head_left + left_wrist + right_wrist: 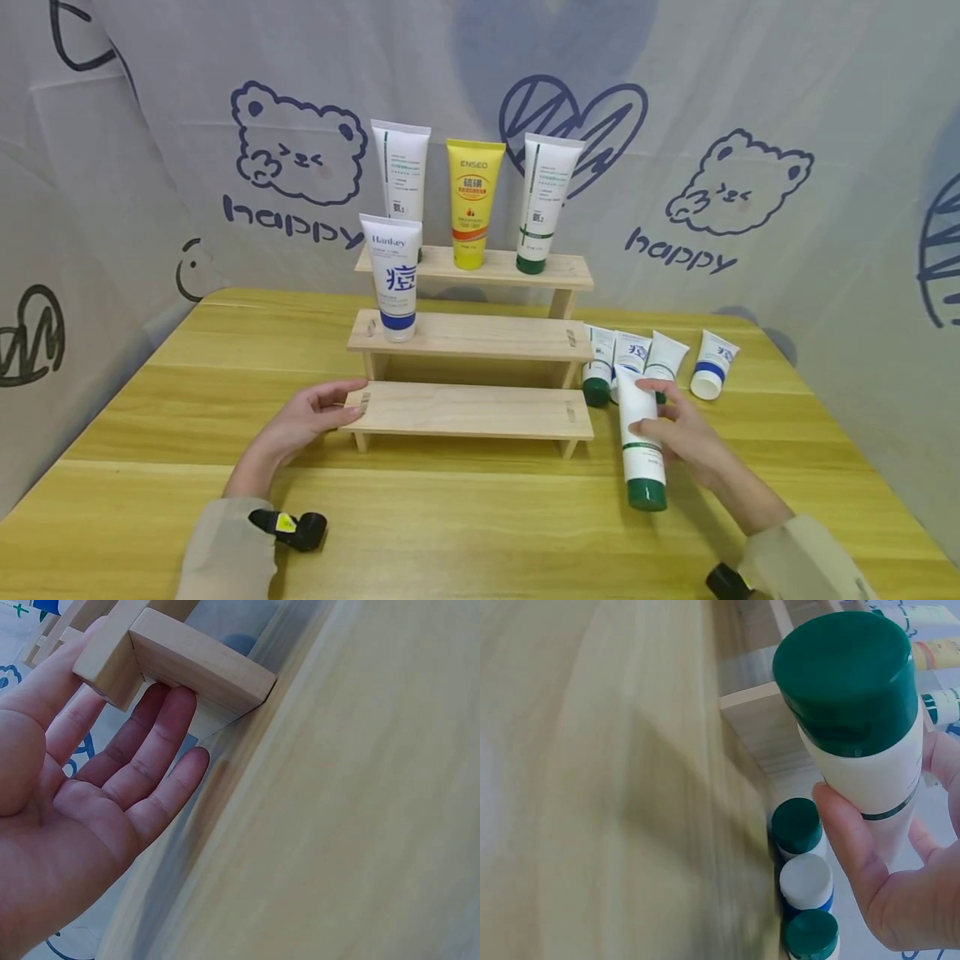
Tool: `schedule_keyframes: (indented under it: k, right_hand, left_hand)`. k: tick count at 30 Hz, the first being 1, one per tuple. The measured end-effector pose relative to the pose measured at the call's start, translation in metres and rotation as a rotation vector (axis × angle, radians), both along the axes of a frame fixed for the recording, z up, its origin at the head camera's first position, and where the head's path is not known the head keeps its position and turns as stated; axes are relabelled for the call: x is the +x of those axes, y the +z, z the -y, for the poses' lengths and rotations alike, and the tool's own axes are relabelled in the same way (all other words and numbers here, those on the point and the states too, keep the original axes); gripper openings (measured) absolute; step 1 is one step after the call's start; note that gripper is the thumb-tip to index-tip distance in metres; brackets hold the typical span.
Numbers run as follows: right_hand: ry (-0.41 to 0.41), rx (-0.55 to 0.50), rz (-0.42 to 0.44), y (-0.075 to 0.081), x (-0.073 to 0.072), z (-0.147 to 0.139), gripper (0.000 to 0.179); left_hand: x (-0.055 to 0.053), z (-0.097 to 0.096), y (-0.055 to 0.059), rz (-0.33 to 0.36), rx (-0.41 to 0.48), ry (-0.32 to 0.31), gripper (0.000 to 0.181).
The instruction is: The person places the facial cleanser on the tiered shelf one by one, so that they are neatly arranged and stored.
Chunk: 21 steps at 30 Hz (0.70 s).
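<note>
My right hand (pixel 688 437) holds a white squeeze tube (pixel 642 462) with a green cap, pinched between thumb and fingers, cap end tilted down and toward me. In the right wrist view the green cap (pixel 847 682) faces the camera. At the left end of the three-step wooden display stand (pixel 468 410), my left hand (pixel 300 425) grips the lowest step, thumb on top. The left wrist view shows its other fingers (pixel 154 761) loosely bent by the stand's leg. A white-and-blue tube (pixel 396 279) stands cap-down at the left of the middle step.
On the top step stand a white-and-green tube (pixel 401 171), a yellow tube (pixel 472 204) and another white-and-green tube (pixel 547 200). Several tubes lie right of the stand, among them a green-capped tube (pixel 597 367) and a white-and-blue tube (pixel 714 365). A patterned curtain (pixel 442 67) hangs behind the table.
</note>
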State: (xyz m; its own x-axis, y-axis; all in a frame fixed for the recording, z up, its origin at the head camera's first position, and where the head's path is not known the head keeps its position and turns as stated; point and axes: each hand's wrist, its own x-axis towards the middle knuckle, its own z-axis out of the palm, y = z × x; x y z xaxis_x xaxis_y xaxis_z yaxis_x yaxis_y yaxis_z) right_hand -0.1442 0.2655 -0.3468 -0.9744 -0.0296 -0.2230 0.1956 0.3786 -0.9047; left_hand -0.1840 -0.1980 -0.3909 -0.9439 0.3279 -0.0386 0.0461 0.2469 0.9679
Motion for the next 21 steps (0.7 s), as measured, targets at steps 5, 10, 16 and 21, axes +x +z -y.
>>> schedule_keyframes:
  k: [5,10,16,21]
  right_hand:
    - [-0.020,-0.097,-0.028,0.005,-0.002,0.001,0.062]
    - [-0.066,-0.150,-0.037,0.013,-0.004,0.005,0.065]
    - [-0.111,-0.198,-0.095,0.019,-0.006,0.011,0.064]
    - [-0.119,-0.307,-0.150,0.026,-0.010,0.018,0.065]
  left_hand:
    - [0.000,0.000,0.000,-0.004,-0.006,0.003,0.053]
    - [0.000,0.000,0.000,-0.008,-0.009,0.000,0.053]
    - [0.001,0.000,0.000,-0.008,-0.014,0.000,0.053]
    - [0.001,0.000,0.000,-0.008,-0.014,0.002,0.053]
